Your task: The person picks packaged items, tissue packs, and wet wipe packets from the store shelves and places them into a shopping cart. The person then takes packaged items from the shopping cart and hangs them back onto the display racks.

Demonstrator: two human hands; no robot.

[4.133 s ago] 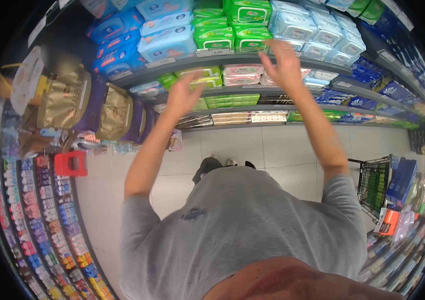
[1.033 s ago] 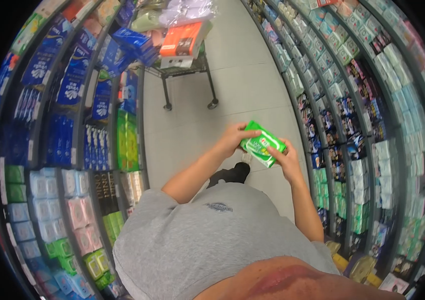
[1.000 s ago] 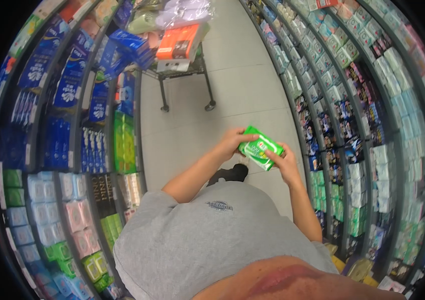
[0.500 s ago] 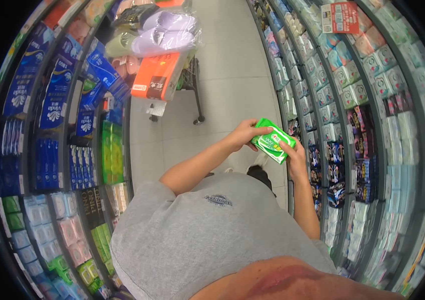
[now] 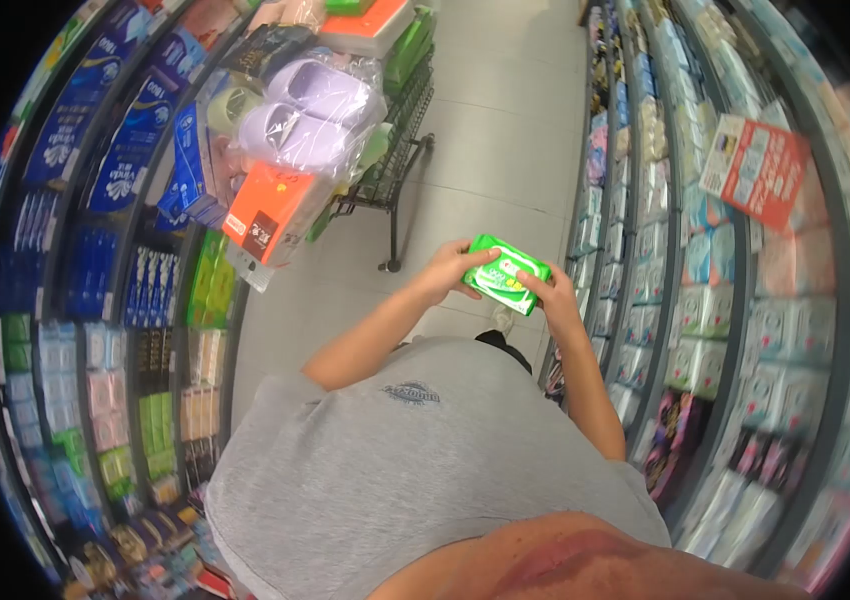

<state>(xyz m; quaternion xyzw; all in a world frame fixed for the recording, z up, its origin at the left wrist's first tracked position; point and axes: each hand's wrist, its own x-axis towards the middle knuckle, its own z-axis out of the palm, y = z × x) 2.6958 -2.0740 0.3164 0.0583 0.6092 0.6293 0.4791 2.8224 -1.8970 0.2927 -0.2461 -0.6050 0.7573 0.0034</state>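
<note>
A green and white packet (image 5: 505,273) is held in front of my body, above the floor, its printed face turned up. My left hand (image 5: 453,272) grips its left end, thumb lying on top. On the right end my right hand (image 5: 555,298) is closed, with its thumb on the printed face. Beyond the packet, up and to the left, stands a loaded shopping cart (image 5: 400,130), apart from both hands. On it lie lilac slippers (image 5: 310,115) in clear plastic and an orange box (image 5: 273,212).
Shelves with blue packs (image 5: 130,145) and smaller packets line the left side. Along the right run shelves of soft packs (image 5: 705,310), with a red and white sign (image 5: 757,170) sticking out. Pale tiled floor (image 5: 475,150) lies between them.
Earlier both hands were empty at a shelf of packets; now they hold the green packet. Over the last second the cart has come nearer in view and the red sign has come closer.
</note>
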